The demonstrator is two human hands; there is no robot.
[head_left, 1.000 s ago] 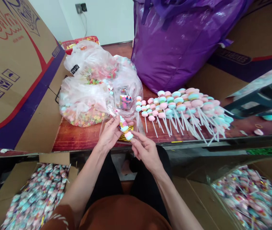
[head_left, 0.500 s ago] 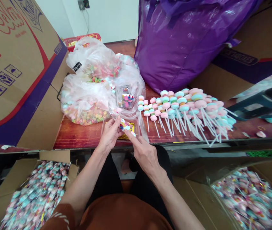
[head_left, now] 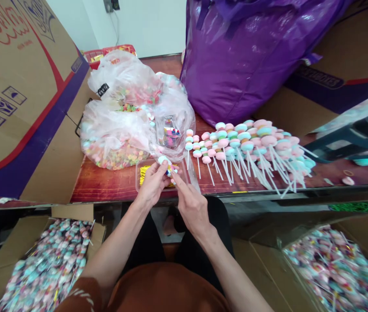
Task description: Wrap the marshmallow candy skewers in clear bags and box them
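Between my two hands is a small marshmallow pop (head_left: 165, 161), pale on top, with blue and yellow patches lower down that may be a printed wrapper. My left hand (head_left: 153, 182) pinches it from the left, thumb on the upper part. At its lower end, my right hand (head_left: 190, 201) has thumb and index finger closed; its other fingers are curled. Just behind and below both hands is a clear plastic tray (head_left: 137, 184) with gold twist ties (head_left: 145, 171). Several marshmallow pops (head_left: 249, 143) on white sticks lie on the table (head_left: 102, 186) to the right.
Clear plastic bags of sweets (head_left: 115, 130) stand behind the tray. A purple bag (head_left: 242, 65) rises at the back. Large cartons (head_left: 24, 108) flank the table. Open boxes of wrapped pops (head_left: 50, 255) sit below its front edge. A dark bottle-like object (head_left: 349, 136) lies at right.
The marshmallow pop has tipped up between my hands, showing its pale top. My right index finger has curled in from pointing, and the gold ties at the tray's left now show.
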